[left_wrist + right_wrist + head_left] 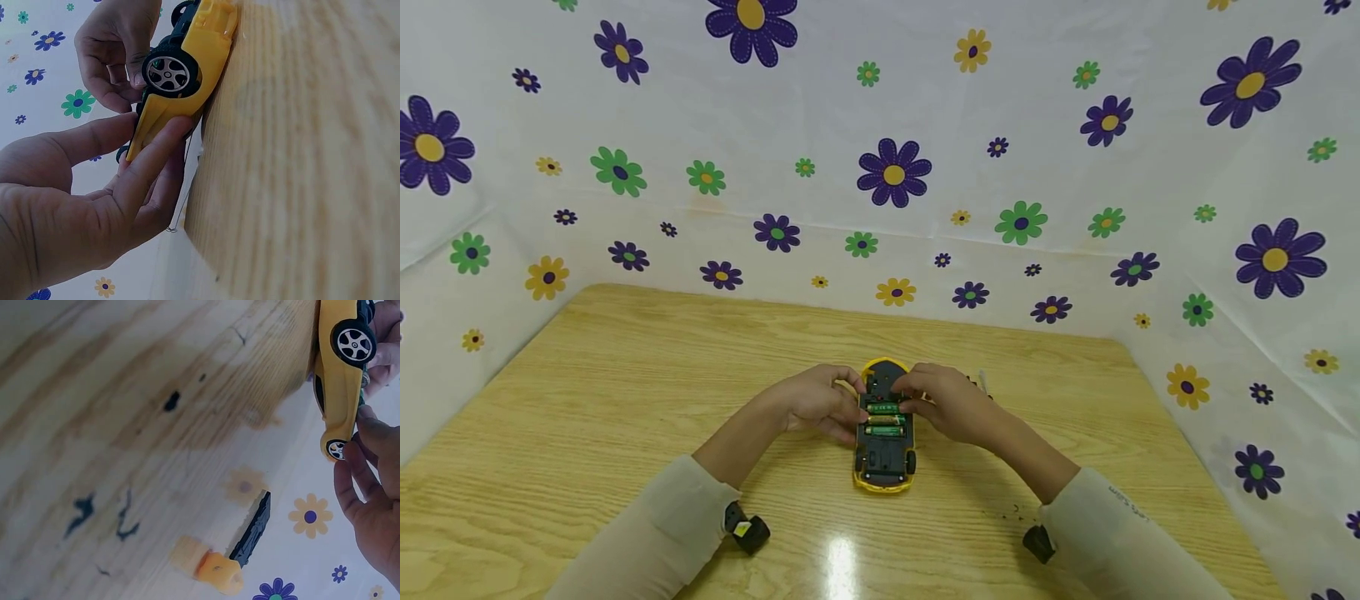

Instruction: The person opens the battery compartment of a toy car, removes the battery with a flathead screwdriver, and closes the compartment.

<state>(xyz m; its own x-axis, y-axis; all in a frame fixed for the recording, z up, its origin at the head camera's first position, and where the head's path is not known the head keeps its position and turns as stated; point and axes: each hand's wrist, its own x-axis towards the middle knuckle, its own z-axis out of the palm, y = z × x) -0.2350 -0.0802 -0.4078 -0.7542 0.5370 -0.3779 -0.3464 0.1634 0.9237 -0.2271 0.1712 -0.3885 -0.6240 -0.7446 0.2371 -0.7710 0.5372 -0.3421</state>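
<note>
A yellow toy car (884, 483) lies upside down on the wooden table, its black underside facing up. Three green batteries (885, 431) sit side by side in the open compartment. My left hand (820, 404) holds the car by its left side, thumb at the underside edge and fingers along the yellow body (215, 44). From the right, my right hand (951, 404) curls over the car's far half. Its thumb is right at the end of the farthest battery, and its other fingers are beside a wheel (336, 450) in the right wrist view.
Right of the car lie a flat black piece (251, 530) and an orange-yellow piece (220, 572), partly behind my right hand in the head view. Small dark marks (1015, 510) show on the table near the right cuff. A flowered white cloth (820, 183) surrounds the back and sides.
</note>
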